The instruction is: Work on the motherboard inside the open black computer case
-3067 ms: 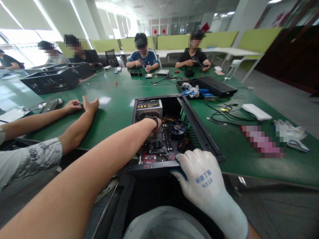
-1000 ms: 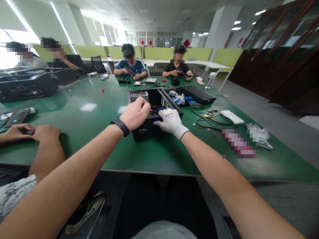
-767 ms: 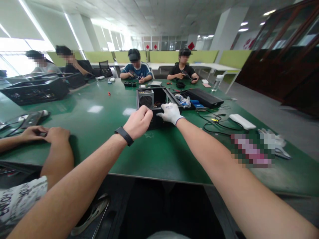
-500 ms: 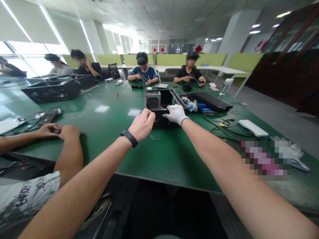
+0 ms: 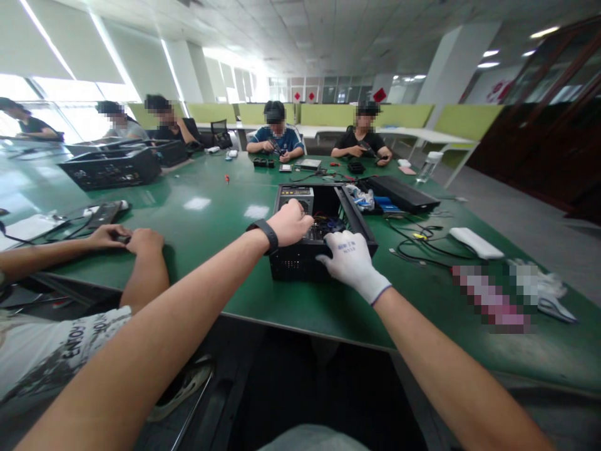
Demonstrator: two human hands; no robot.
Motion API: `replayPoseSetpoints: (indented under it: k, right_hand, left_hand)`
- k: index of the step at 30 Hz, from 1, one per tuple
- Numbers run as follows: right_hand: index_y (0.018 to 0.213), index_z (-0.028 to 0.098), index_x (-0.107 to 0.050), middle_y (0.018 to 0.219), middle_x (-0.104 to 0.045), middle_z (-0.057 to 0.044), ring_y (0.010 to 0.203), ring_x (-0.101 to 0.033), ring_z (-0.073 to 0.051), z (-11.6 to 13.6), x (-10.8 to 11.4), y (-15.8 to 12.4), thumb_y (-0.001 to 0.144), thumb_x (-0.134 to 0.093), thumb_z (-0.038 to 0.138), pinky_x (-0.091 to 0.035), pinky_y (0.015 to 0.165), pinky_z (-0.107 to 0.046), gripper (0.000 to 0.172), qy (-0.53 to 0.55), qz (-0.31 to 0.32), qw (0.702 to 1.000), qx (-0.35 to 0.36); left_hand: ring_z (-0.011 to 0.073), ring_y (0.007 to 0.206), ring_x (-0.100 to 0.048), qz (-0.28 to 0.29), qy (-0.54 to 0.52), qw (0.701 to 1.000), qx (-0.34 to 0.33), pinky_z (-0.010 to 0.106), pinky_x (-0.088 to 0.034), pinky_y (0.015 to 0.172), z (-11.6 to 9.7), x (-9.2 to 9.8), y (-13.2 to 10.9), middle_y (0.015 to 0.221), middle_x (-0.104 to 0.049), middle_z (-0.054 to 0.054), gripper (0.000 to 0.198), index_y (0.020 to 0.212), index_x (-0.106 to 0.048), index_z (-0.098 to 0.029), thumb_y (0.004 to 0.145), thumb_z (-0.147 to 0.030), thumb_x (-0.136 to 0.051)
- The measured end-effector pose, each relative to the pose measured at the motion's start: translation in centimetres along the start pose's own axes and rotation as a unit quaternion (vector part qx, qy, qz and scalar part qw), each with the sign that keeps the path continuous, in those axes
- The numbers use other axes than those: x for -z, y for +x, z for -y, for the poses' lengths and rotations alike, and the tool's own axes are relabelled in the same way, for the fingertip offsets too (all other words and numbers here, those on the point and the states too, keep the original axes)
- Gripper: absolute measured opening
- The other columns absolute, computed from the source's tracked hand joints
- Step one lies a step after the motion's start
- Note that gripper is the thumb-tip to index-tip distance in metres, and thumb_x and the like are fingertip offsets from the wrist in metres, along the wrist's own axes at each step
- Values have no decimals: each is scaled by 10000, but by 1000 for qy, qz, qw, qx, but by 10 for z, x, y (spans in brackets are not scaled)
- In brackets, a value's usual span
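Observation:
An open black computer case (image 5: pixel 300 268) lies on the green table in front of me, with a grey power supply (image 5: pixel 284 191) at its far left and wiring inside. My bare left hand (image 5: pixel 290 223), wearing a black wristband (image 5: pixel 266 234), is over the left part of the case. Its fingers are curled closed; anything they hold is hidden. A white glove covers my right hand (image 5: pixel 352 260). That hand grips the near wall of the case, fingers over the rim and thumb on the outside.
Right of the case are a flat black panel (image 5: pixel 401 193), cables (image 5: pixel 413 246), a white power strip (image 5: pixel 475 243) and spare gloves (image 5: pixel 549 288). A co-worker's hands (image 5: pixel 134 241) rest at the left. Two people sit across the table (image 5: pixel 197 219), near a clear bottle (image 5: pixel 429 166).
The case has come nearer to me with my gloved right hand on its wall. My left hand has moved from the near edge to above the interior.

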State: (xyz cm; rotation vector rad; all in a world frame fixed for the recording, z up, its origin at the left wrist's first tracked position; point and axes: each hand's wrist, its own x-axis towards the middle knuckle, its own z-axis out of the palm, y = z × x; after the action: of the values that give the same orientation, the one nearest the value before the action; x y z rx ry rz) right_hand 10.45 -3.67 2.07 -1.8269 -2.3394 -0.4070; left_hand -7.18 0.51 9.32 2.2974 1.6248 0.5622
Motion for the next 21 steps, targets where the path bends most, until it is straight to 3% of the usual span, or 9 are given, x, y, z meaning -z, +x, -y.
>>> replayPoseSetpoints:
  k: [6, 11, 14, 21]
  right_hand:
    - [1035, 209, -608, 961, -633, -76, 921, -524, -251, 17, 23, -79, 858, -606, 492, -269, 758, -359, 334, 15, -15, 1000, 17]
    - [963, 213, -619, 889, -621, -58, 856, -499, -237, 28, 36, -127, 821, -674, 444, -246, 738, -355, 277, 57, -21, 998, 25]
    - [954, 219, -624, 871, -619, -53, 829, -483, -234, 31, 39, -145, 805, -697, 418, -236, 722, -357, 259, 77, -23, 996, 28]
    - [947, 230, -620, 862, -604, -44, 821, -476, -240, 31, 37, -153, 798, -697, 397, -229, 714, -362, 237, 92, -30, 995, 29]
  left_hand:
    - [272, 1020, -669, 141, 183, 973, -13, 313, -506, 821, -14, -23, 6, 1134, -685, 228, 478, 1273, -482, -17, 861, -255, -529]
    - [294, 1066, -663, 265, 312, 909, -82, 309, -517, 863, -20, -44, 7, 1182, -684, 226, 366, 1124, -682, -45, 801, -178, -572]
    - [292, 1032, -674, 300, 341, 885, -101, 311, -516, 882, -19, -55, 3, 1127, -713, 206, 326, 1050, -737, -70, 769, -191, -622]
    - [301, 1028, -675, 321, 334, 884, -69, 316, -529, 886, -12, -68, -2, 1114, -726, 179, 470, 1057, -752, -115, 612, -261, -792]
